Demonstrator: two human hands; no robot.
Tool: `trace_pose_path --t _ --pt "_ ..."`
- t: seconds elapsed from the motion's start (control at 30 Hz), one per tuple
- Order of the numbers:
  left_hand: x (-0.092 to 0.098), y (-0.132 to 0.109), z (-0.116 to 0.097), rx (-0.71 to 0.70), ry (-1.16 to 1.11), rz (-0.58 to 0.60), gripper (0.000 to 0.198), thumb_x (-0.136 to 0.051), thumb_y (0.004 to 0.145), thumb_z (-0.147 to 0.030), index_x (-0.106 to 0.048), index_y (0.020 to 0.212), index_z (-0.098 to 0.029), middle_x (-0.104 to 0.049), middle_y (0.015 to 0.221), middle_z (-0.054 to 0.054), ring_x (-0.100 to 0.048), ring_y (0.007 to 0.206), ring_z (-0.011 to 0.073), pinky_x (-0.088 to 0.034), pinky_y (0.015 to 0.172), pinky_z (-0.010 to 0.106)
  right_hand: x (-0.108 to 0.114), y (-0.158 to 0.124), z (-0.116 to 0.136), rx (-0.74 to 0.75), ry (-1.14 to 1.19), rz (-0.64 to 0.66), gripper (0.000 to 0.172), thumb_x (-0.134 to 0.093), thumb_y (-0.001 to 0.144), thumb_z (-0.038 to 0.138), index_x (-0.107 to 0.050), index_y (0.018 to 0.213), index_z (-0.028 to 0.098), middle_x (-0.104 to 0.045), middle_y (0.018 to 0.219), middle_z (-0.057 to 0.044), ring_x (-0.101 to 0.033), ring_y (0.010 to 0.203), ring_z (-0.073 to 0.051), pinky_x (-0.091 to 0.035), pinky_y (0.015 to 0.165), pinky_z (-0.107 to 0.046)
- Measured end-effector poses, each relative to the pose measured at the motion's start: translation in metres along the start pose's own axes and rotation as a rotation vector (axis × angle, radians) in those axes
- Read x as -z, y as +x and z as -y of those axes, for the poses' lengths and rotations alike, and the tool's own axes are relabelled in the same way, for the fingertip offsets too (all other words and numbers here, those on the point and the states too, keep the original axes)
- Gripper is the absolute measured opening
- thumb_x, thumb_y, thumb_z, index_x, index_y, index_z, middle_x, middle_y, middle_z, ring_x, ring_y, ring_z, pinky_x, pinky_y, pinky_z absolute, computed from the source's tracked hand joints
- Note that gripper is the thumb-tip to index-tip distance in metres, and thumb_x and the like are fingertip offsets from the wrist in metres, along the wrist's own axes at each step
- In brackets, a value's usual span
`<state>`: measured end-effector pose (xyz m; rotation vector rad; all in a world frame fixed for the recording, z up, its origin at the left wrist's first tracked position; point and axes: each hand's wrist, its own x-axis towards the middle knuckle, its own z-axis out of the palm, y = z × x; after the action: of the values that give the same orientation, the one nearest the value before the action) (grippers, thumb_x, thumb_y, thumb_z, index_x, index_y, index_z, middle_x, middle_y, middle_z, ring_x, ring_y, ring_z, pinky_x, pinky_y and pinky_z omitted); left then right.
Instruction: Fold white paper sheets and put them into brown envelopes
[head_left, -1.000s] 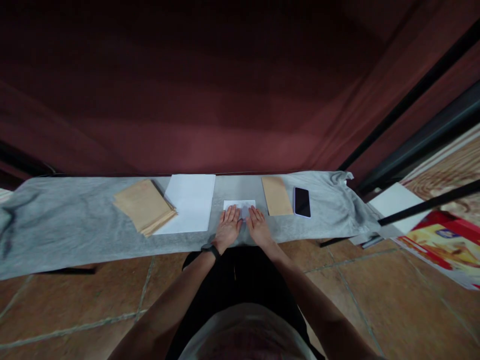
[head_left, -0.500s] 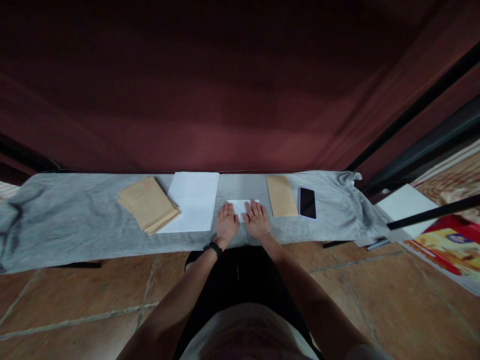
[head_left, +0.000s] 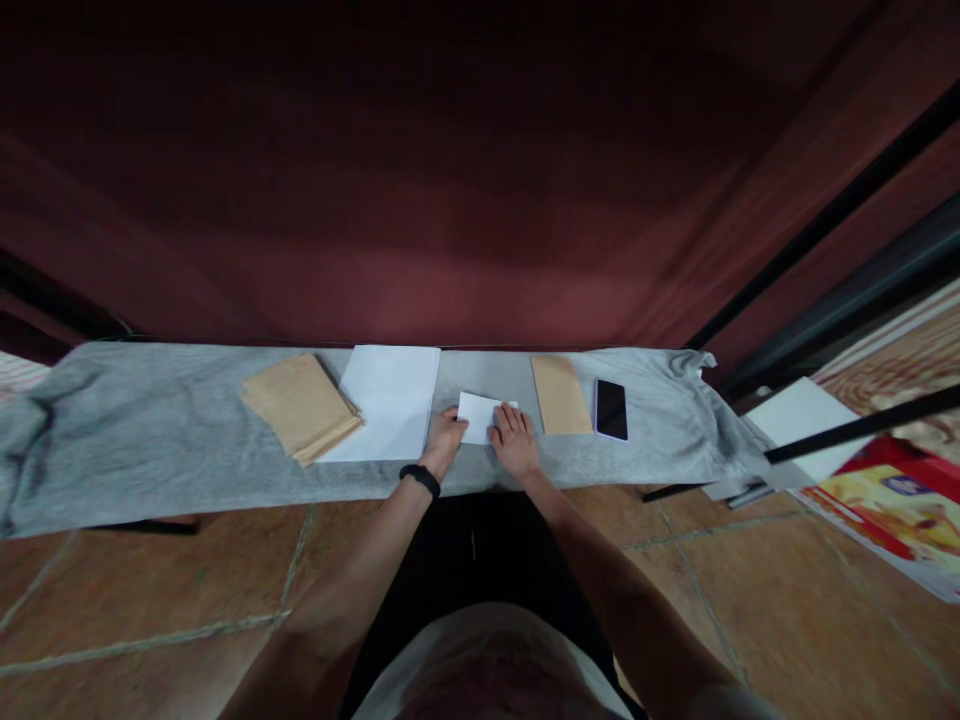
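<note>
A small folded white paper (head_left: 480, 414) lies on the grey cloth (head_left: 150, 430) in front of me. My left hand (head_left: 444, 437), with a black band at the wrist, has its fingers curled round the paper's left edge, lifting that side a little. My right hand (head_left: 514, 440) rests flat on the paper's right part, fingers stretched out. A stack of white sheets (head_left: 388, 400) lies just left of my left hand. A single brown envelope (head_left: 559, 394) lies just right of my right hand.
A pile of brown envelopes (head_left: 300, 406) sits left of the white sheets. A black phone (head_left: 611, 408) lies right of the single envelope. A dark red curtain hangs behind the cloth. Tiled floor lies below. White and printed boards (head_left: 892, 500) and black bars are at the right.
Both hands were flat on the folded paper. Now my left hand has moved to its left edge and curled round it, raising that side. The right hand stays pressed flat.
</note>
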<state>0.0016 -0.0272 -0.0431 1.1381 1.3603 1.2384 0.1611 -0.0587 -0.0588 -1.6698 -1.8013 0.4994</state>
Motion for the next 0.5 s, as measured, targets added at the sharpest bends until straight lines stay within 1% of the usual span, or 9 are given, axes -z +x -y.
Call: trace_pose_path --t 0.07,0.13,0.17,0.23,0.3,0.33,0.4,0.47,0.5 --pt "0.005 -0.002 -0.005 -0.045 0.036 -0.003 0.024 -0.069 0.088 -0.033 -0.069 0.099 -0.012 -0.07 0.092 0.005 -0.066 0.081 0.0186 -0.057 0.075 0.035 0.008 0.005 -0.002 -0.122 0.314 -0.102 0.05 -0.05 0.096 0.042 -0.058 0.138 0.016 -0.05 0.153 -0.013 -0.041 0.145 -0.025 -0.024 0.124 -0.046" --pt "0.012 -0.003 -0.013 -0.129 0.101 -0.025 0.015 -0.066 0.085 -0.029 -0.069 0.086 -0.014 -0.068 0.078 0.002 -0.065 0.075 0.0178 -0.056 0.075 0.033 0.019 0.01 -0.006 -0.244 0.519 -0.208 0.051 -0.047 0.095 0.044 -0.057 0.136 0.016 -0.052 0.151 -0.014 -0.044 0.142 -0.024 -0.03 0.121 -0.045" --pt "0.016 -0.004 -0.017 -0.175 0.124 -0.033 0.012 -0.064 0.085 -0.027 -0.068 0.086 -0.015 -0.069 0.079 0.002 -0.066 0.078 0.0183 -0.055 0.078 0.034 0.025 0.012 -0.009 -0.297 0.578 -0.248 0.052 -0.044 0.095 0.047 -0.056 0.135 0.016 -0.054 0.148 -0.014 -0.046 0.14 -0.023 -0.033 0.119 -0.045" --pt "0.023 -0.01 -0.024 -0.27 0.171 -0.017 0.01 -0.061 0.085 -0.023 -0.069 0.09 -0.018 -0.073 0.09 0.003 -0.067 0.091 0.0198 -0.054 0.089 0.036 0.034 0.014 -0.013 -0.388 0.692 -0.269 0.054 -0.037 0.096 0.054 -0.055 0.131 0.017 -0.065 0.134 -0.013 -0.058 0.126 -0.023 -0.045 0.109 -0.043" --pt "0.028 -0.019 -0.027 -0.353 0.215 0.047 0.014 -0.059 0.083 -0.016 -0.07 0.09 -0.021 -0.075 0.101 0.003 -0.068 0.102 0.0208 -0.051 0.099 0.039 0.039 0.011 -0.014 -0.454 0.801 -0.216 0.054 -0.037 0.093 0.061 -0.06 0.12 0.019 -0.074 0.108 -0.01 -0.07 0.101 -0.023 -0.056 0.09 -0.04" --pt "0.03 -0.025 -0.026 -0.383 0.231 0.089 0.017 -0.059 0.08 -0.011 -0.07 0.088 -0.022 -0.075 0.104 0.003 -0.067 0.107 0.0212 -0.049 0.103 0.041 0.039 0.008 -0.014 -0.478 0.843 -0.177 0.053 -0.041 0.091 0.062 -0.062 0.113 0.02 -0.075 0.096 -0.008 -0.072 0.089 -0.023 -0.059 0.081 -0.038" --pt "0.034 -0.035 -0.02 -0.453 0.308 0.188 0.023 -0.056 0.077 -0.004 -0.07 0.083 -0.023 -0.076 0.107 0.002 -0.066 0.113 0.0218 -0.046 0.109 0.045 0.035 0.0 -0.011 -0.523 0.907 -0.124 0.044 -0.056 0.084 0.059 -0.065 0.103 0.02 -0.073 0.082 -0.005 -0.072 0.076 -0.022 -0.06 0.071 -0.036" --pt "0.038 -0.041 -0.009 -0.535 0.443 0.282 0.029 -0.052 0.077 0.0 -0.07 0.083 -0.023 -0.076 0.111 0.002 -0.065 0.119 0.0216 -0.043 0.113 0.047 0.029 -0.008 -0.009 -0.567 0.938 -0.116 0.038 -0.067 0.075 0.047 -0.065 0.102 0.02 -0.071 0.079 -0.002 -0.071 0.074 -0.021 -0.059 0.067 -0.033" --pt "0.04 -0.041 -0.003 -0.561 0.502 0.306 0.032 -0.05 0.077 0.001 -0.07 0.085 -0.023 -0.075 0.115 0.003 -0.063 0.122 0.0213 -0.043 0.114 0.048 0.026 -0.012 -0.007 -0.588 0.944 -0.121 0.039 -0.069 0.072 0.041 -0.065 0.104 0.02 -0.07 0.077 0.0 -0.07 0.073 -0.02 -0.059 0.066 -0.031"
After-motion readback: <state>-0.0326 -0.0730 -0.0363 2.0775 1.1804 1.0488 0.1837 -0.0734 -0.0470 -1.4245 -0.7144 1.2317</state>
